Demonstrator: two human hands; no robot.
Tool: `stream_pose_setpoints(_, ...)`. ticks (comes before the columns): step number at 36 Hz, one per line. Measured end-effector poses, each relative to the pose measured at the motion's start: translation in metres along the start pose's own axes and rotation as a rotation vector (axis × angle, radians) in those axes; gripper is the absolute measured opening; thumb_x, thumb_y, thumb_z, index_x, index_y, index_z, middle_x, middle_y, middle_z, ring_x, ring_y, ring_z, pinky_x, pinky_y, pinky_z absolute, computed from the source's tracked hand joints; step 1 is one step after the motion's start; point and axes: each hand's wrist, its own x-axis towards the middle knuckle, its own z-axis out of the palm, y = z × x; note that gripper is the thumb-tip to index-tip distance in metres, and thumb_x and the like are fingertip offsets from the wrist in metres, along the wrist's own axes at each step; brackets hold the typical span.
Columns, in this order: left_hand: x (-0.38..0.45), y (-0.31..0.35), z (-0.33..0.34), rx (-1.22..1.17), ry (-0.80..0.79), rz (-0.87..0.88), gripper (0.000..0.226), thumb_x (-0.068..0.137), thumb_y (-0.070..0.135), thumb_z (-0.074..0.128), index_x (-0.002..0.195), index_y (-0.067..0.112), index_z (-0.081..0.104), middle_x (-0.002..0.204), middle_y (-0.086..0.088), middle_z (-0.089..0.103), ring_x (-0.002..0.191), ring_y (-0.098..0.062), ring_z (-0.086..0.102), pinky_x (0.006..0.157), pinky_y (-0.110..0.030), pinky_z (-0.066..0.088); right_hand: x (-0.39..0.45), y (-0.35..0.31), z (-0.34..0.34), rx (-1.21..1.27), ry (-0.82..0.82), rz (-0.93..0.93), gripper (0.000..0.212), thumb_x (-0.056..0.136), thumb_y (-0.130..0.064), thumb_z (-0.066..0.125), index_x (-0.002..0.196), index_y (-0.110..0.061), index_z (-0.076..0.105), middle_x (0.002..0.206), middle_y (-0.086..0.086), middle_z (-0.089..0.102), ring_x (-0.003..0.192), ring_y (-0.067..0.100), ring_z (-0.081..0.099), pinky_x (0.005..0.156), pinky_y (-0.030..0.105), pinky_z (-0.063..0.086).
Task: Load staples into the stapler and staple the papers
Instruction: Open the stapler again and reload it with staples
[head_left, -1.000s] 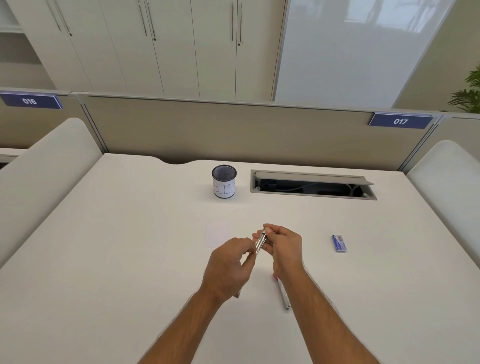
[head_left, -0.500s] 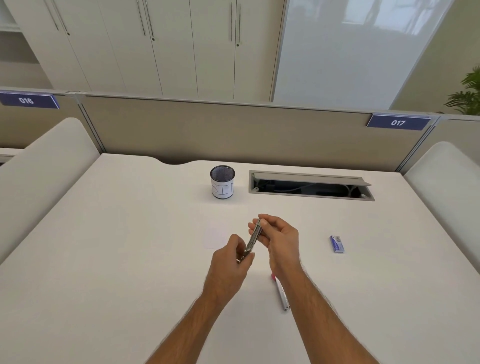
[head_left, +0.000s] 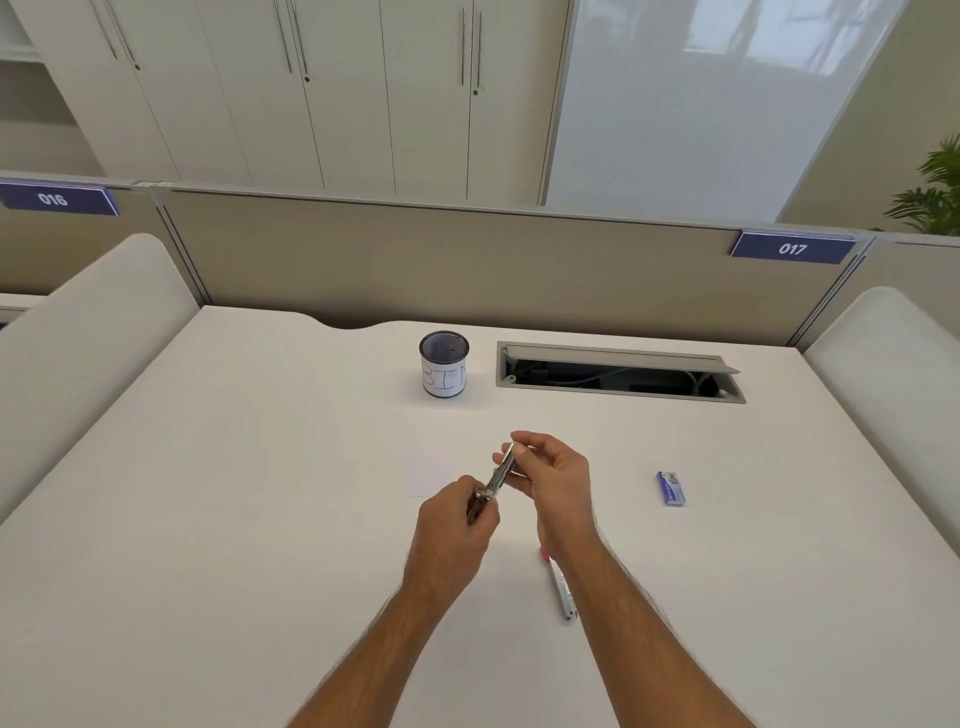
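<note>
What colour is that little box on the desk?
Blue: the small rectangular box shows best in the head view.

Bright, even light; perhaps wide-angle bowing

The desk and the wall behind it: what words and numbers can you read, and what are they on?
"016" on the blue sign atop the left end of the partition.
"017" on the blue sign atop its right end.
"BIN", hand-drawn, on the white label around the mesh cup; the last letter curves partly out of sight.
The small blue box on the desk carries print too small to read.
The pen shows no readable text.
</note>
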Motion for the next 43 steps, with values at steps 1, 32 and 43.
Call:
stream_pose_setpoints(1,0.000,0.000,-0.001,0.007,0.007,-0.007,0.018,0.092,0.026,0.061,0.076,0.018,0.056,0.064,-0.004,0.056,0.054,-0.008,0.039,0.051,-0.024,0.036,-0.001,0.001,0.000,-0.047,0.014,-0.013,0.017,0.095,-0.005,0.066,0.107,-0.013,0.074,0.102,0.015,0.076,0.096,0.028,0.076,0.085,0.044,0.063)
stream_pose_setpoints(32,0.004,-0.014,-0.014,0.087,0.016,-0.069,0.012,0.086,0.008,0.065,0.085,0.020,0.066,0.074,0.006,0.067,0.071,-0.014,0.061,0.062,-0.024,0.048,-0.022,0.015,0.016,-0.983,-0.184,-0.245,0.016,0.090,-0.019,0.063,0.087,-0.017,0.079,0.092,-0.007,0.068,0.086,0.011,0.063,0.078,0.034,0.054)
stream_pose_setpoints(43,0.002,-0.014,-0.012,0.064,-0.002,-0.074,0.014,0.085,0.006,0.064,0.086,0.020,0.066,0.072,0.006,0.065,0.067,-0.013,0.057,0.059,-0.022,0.046,-0.018,0.015,0.013,-0.788,-0.172,-0.042,0.009,0.083,-0.017,0.068,0.081,-0.017,0.076,0.080,-0.005,0.074,0.070,0.006,0.065,0.061,0.020,0.048)
